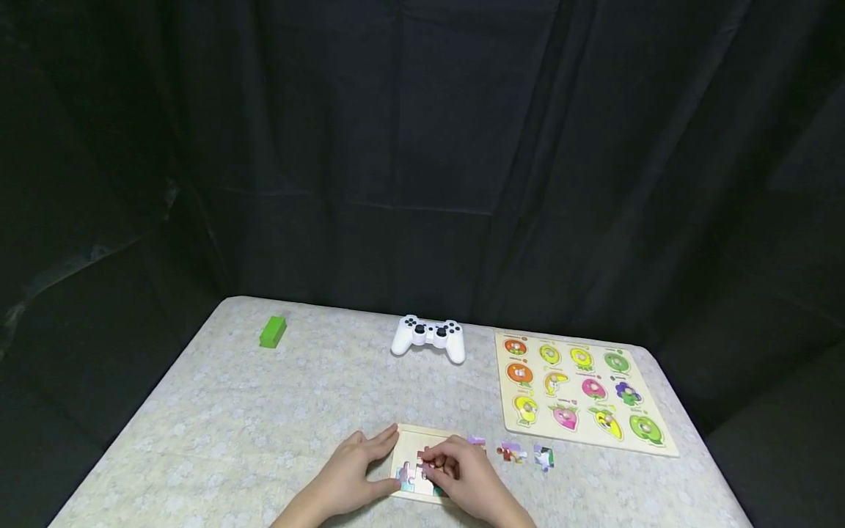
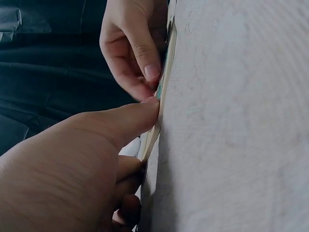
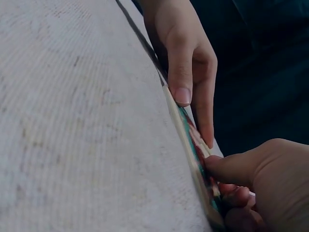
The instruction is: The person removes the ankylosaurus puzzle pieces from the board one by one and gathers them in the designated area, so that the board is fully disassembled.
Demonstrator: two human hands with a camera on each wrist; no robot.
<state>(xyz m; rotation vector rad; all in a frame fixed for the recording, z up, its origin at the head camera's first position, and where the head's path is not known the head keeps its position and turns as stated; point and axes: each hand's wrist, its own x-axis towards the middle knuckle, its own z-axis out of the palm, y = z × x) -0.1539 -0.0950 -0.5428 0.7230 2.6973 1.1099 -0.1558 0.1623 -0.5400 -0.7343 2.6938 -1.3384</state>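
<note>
A small wooden puzzle tray lies flat near the front of the table, with jigsaw pieces in its lower part. My left hand holds the tray by its left side, thumb at the near corner and index finger at the far corner. Over the tray, my right hand pinches a reddish jigsaw piece between thumb and fingers, low against the other pieces. Its fingers hide part of the tray. In the right wrist view, the right thumb rests close above the coloured pieces.
Loose jigsaw pieces lie right of the tray, another farther right. Behind them is a fruit peg board. A white game controller and a green block sit toward the back. Black cloth hangs behind the table.
</note>
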